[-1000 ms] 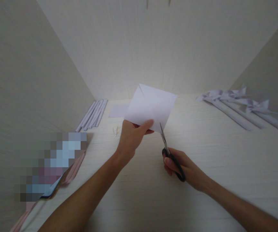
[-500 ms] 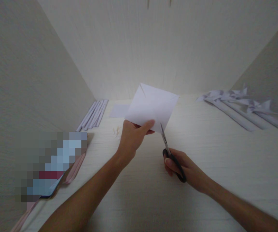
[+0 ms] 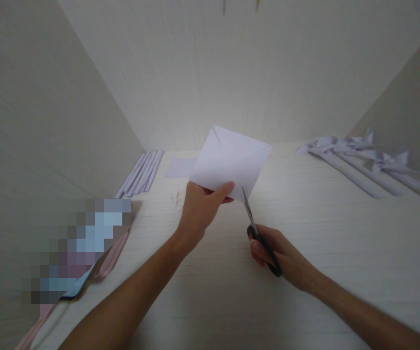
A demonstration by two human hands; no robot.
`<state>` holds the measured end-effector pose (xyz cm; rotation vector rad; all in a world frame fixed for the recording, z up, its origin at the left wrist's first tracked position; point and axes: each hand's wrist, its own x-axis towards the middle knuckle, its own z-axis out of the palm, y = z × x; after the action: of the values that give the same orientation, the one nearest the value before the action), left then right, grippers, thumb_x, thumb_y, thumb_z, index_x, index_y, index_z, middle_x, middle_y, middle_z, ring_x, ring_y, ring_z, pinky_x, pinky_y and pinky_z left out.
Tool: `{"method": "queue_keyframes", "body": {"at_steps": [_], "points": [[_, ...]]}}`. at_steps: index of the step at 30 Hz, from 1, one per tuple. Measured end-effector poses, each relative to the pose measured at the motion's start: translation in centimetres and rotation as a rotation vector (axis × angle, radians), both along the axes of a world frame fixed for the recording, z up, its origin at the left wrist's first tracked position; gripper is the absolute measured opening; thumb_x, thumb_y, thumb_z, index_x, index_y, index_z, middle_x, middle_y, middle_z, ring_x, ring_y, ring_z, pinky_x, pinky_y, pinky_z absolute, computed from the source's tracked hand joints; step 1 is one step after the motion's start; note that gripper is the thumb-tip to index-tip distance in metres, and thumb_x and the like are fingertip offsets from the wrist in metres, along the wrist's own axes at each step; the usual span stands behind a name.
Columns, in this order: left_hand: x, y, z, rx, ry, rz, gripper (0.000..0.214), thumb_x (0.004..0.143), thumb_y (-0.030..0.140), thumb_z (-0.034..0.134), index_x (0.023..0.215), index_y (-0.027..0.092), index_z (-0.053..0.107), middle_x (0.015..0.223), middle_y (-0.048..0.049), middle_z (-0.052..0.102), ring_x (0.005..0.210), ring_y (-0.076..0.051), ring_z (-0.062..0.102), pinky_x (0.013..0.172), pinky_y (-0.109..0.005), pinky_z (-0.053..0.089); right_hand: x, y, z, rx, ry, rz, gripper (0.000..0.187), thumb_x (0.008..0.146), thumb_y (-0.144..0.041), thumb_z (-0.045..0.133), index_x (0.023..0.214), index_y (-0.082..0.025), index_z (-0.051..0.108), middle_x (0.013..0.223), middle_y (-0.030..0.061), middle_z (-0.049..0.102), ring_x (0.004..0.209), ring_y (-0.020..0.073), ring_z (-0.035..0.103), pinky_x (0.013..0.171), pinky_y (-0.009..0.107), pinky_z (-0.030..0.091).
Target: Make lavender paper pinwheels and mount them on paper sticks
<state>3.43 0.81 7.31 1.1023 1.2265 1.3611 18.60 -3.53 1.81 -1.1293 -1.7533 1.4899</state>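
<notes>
My left hand (image 3: 202,209) pinches the near edge of a square white sheet of paper (image 3: 232,158), thumb on top and fingers beneath. Slits run in from the paper's far and right corners. In my right hand (image 3: 275,250) is a pair of scissors (image 3: 252,221) with black handles and metal blades, which look nearly closed. Their tips lie at the paper's near corner, just right of my left thumb. Whether the blades are cutting through the paper at this instant is hard to tell.
Several rolled white paper sticks (image 3: 142,172) lie at the back left, beside a pale paper square (image 3: 181,167) and small thin sticks (image 3: 176,198). White paper pinwheels (image 3: 358,155) on rolled sticks rest at the right. A blurred-out device (image 3: 89,248) leans along the left wall.
Almost nothing differs. The paper and both hands have shifted very slightly to the right; the scissors' tips stay at the near corner.
</notes>
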Motion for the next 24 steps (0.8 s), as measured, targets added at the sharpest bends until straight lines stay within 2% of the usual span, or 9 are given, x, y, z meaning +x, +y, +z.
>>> {"method": "queue_keyframes", "body": {"at_steps": [10,24], "points": [[-0.16,0.11,-0.10,-0.001,-0.003,-0.005,0.033,0.051,0.030,0.071,0.076,0.009,0.063,0.076,-0.0064,0.067,0.065,-0.016,0.062,0.060,-0.028,0.054,-0.08,-0.12,0.06,-0.024,-0.002,-0.019,0.042,0.071,-0.057,0.047,0.060,-0.019,0.037,0.051,-0.0047,0.036,0.047,0.0076,0.032,0.043,0.023,0.025],[-0.26,0.22,-0.44,0.028,0.013,-0.010,0.034,0.054,0.030,0.070,0.079,0.009,0.063,0.076,-0.0060,0.067,0.063,-0.015,0.062,0.058,-0.026,0.054,0.03,-0.11,-0.51,-0.013,-0.034,-0.031,0.039,0.075,-0.053,0.045,0.059,-0.019,0.037,0.049,-0.0045,0.038,0.045,0.0069,0.034,0.041,0.022,0.026]]}}
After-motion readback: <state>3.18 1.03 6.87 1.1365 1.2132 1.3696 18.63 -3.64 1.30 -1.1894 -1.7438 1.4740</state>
